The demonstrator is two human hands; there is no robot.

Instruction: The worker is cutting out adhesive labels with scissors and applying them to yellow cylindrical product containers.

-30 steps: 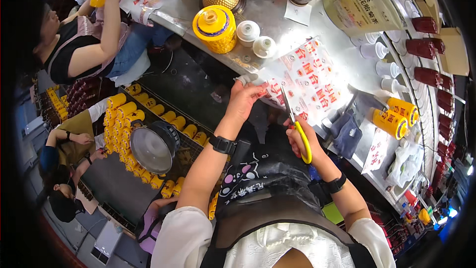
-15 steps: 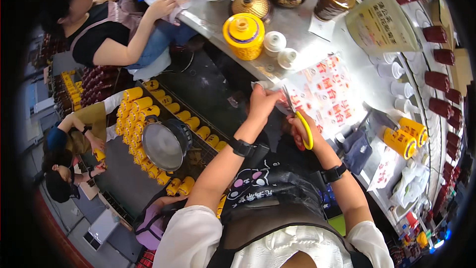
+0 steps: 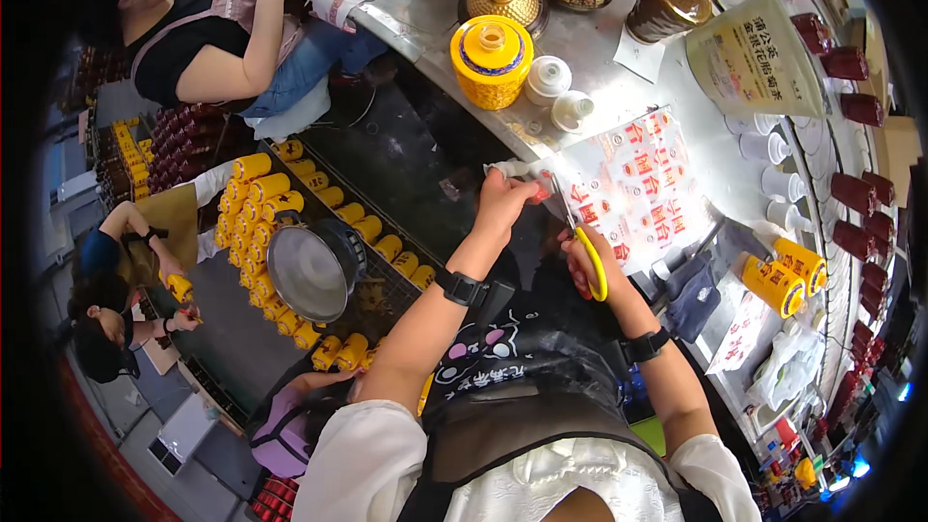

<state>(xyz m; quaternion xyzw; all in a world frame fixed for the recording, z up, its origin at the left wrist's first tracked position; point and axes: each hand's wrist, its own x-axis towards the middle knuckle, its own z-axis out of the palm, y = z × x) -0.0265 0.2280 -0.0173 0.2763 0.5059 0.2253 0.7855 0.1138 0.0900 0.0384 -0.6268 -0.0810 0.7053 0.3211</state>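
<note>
My left hand (image 3: 503, 210) is closed in a pinch on a small strip of clear film with red print (image 3: 544, 186). Scissors (image 3: 584, 238) with a yellow and red handle are in my right hand (image 3: 596, 261), fingers wrapped round the loops. Their blades point away from me and lie close to the held strip; whether they touch it I cannot tell. Just beyond, a clear sheet with red printed designs (image 3: 633, 179) lies on the metal table (image 3: 604, 101). A dark smartwatch is on my left wrist, a dark band on my right.
A yellow lidded jar (image 3: 492, 77), white stoppers (image 3: 548, 80) and gold-domed lids (image 3: 503, 2) stand at the table's far side. Two yellow bottles (image 3: 773, 282) lie right, beside dark cloth (image 3: 696, 300). Left are a metal basin (image 3: 307, 275) and rows of yellow jars (image 3: 253, 198). Co-workers sit left.
My view has shifted slightly. Both hands stay close together, with the scissors still held by the strip. The co-worker at upper left has raised a hand from the film.
</note>
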